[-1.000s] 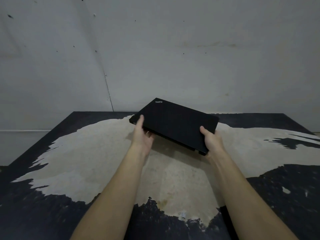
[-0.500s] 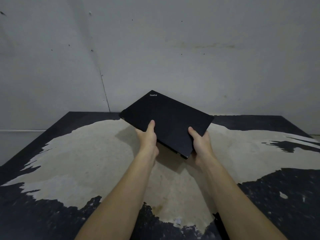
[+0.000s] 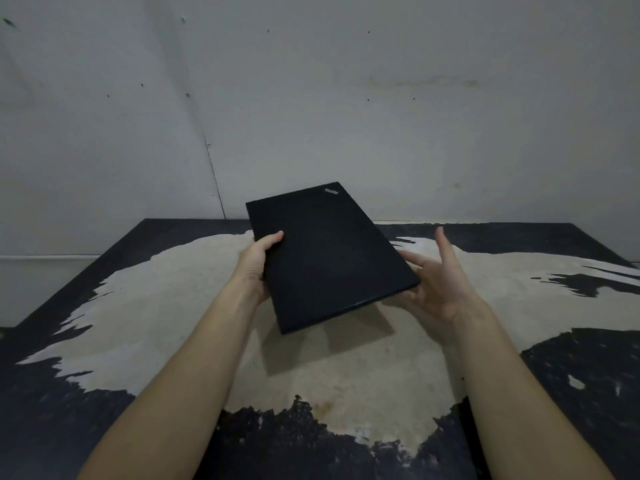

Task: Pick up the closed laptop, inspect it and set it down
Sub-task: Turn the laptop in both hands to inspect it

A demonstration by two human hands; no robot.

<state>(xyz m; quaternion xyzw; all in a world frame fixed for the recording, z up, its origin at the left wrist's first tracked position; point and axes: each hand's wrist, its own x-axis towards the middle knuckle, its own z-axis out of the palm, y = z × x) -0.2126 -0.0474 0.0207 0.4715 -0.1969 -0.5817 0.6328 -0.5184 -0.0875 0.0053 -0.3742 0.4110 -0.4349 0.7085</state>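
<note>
The closed black laptop (image 3: 325, 258) hangs in the air above the table, lid up, tilted, with its logo at the far right corner. My left hand (image 3: 256, 268) grips its left edge, thumb on the lid and fingers underneath. My right hand (image 3: 436, 282) lies palm up under the laptop's right edge; its fingers are spread, the thumb points up clear of the lid, and it does not clasp the laptop. The laptop's underside is hidden.
The table (image 3: 346, 375) is black with a large worn pale patch across its middle. A bare grey wall (image 3: 381, 116) stands directly behind the table's far edge.
The laptop has been turned clockwise, so its logo corner now points far right. My left hand shifted to the left edge. My right hand let go of its grip and now supports it from below.
</note>
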